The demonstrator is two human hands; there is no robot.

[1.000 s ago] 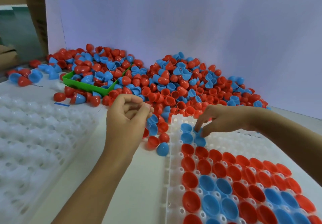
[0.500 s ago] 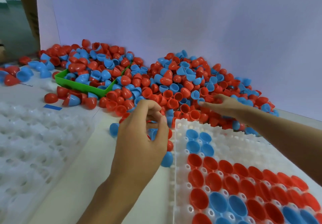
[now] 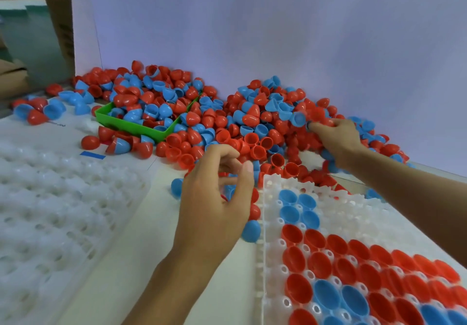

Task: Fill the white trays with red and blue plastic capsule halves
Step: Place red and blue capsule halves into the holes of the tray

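**Right tray part filled, left tray bare**

Right tray (image 3: 271, 261): near rows packed with red and blue halves (image 3: 326, 265), open side up; four blue seated at far left corner; far right cells bare. Roughly half done, judging from visible part; near edge cut off by frame. Left tray (image 3: 45, 211): no halves in it, all left to do. Plenty of stock: big pile (image 3: 260, 125) along far wall, more heaped in and around green bin (image 3: 131, 125), a few strays far left.

Left hand (image 3: 214, 198) hovering at pile's near edge, just left of right tray; fingers curled, thumb close to fingertips; holding something or not, cannot tell. Right hand (image 3: 336, 140) laid on pile, far right, fingers bent down into halves; what exactly is gripped, cannot tell.

Halves: glossy hard plastic, thin-walled, domed cups, some more pointed than others. Some still joined red-to-blue as whole capsules. Trays: translucent white moulded plastic, grid of round cells with small holes between. Bin: rigid, rectangular, low-walled.
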